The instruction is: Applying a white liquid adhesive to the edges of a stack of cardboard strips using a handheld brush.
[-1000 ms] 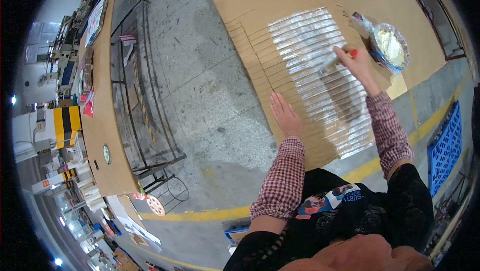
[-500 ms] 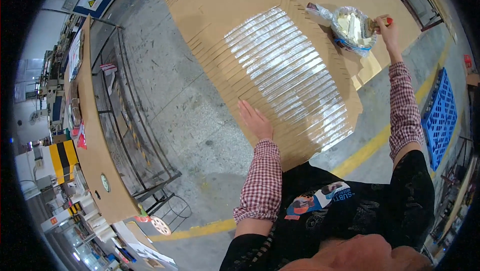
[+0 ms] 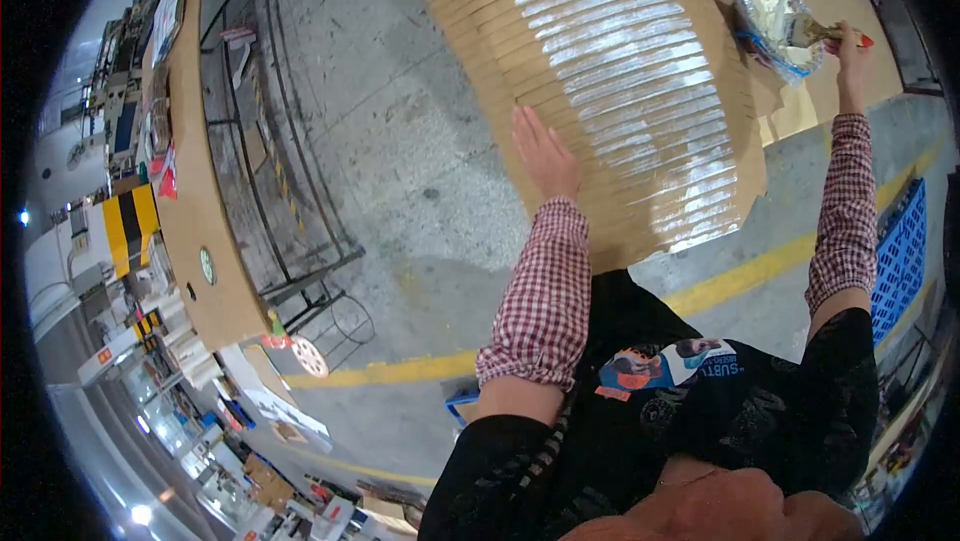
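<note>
Many brown cardboard sheets (image 3: 500,71) lie overlapped in a fan, their exposed strips coated with a shiny wet-looking white film (image 3: 640,81). My left hand (image 3: 547,154) rests flat on the left edge of the sheets, fingers stretched out. At the upper right, my right hand (image 3: 852,56) grips a brush (image 3: 808,34) by its handle, whose end is red. The bristles dip into a pale, creamy paste (image 3: 768,13) inside a bowl lined with clear plastic (image 3: 778,59). The bowl stands on cardboard beside the coated strips.
To the left is a long brown-topped table (image 3: 205,241) with a dark metal frame (image 3: 290,171) beside it. A blue plastic pallet (image 3: 902,261) stands at the right. Yellow lines (image 3: 730,279) cross the grey concrete floor. Machines and shelving line the far left.
The view has shifted, so the sheets and bowl sit higher and farther right. The brush stays in the bowl in my right hand, its handle now tilted lower. My left hand stays on the sheets.
</note>
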`<action>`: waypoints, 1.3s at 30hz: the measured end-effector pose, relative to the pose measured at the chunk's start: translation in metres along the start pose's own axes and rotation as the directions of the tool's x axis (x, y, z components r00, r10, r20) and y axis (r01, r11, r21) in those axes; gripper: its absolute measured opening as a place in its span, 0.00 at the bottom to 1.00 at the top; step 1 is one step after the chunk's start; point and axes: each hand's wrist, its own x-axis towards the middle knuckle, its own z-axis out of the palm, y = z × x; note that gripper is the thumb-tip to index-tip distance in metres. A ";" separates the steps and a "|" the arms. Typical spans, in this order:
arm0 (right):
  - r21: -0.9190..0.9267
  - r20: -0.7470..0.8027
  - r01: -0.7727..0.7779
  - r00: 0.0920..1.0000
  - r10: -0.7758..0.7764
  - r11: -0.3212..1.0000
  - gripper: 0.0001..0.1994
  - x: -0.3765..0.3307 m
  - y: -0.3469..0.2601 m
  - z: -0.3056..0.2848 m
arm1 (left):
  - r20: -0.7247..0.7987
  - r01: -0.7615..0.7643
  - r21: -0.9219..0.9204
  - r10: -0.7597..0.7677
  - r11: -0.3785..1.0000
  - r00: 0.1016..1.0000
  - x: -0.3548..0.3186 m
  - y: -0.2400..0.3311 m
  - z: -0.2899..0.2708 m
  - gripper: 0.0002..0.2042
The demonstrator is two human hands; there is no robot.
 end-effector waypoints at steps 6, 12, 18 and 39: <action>0.113 -0.108 -0.025 0.993 0.038 0.993 0.12 -0.016 0.011 -0.006 | -0.048 -0.027 -0.019 0.026 0.999 0.998 -0.003 -0.006 0.000 0.24; 0.114 -0.044 -0.088 0.995 0.093 0.990 0.12 -0.081 -0.020 -0.026 | -0.073 -0.052 -0.161 0.041 0.986 0.997 -0.010 -0.014 0.005 0.25; 0.191 0.502 -0.344 0.839 0.209 0.919 0.18 -0.253 -0.055 -0.008 | -0.037 0.270 -0.562 -0.350 0.782 0.936 -0.118 -0.014 -0.043 0.19; -0.039 0.649 0.364 0.717 -0.253 0.931 0.09 -0.361 -0.112 0.089 | 0.797 0.882 -0.462 -0.391 0.096 0.460 -0.185 -0.005 -0.052 0.24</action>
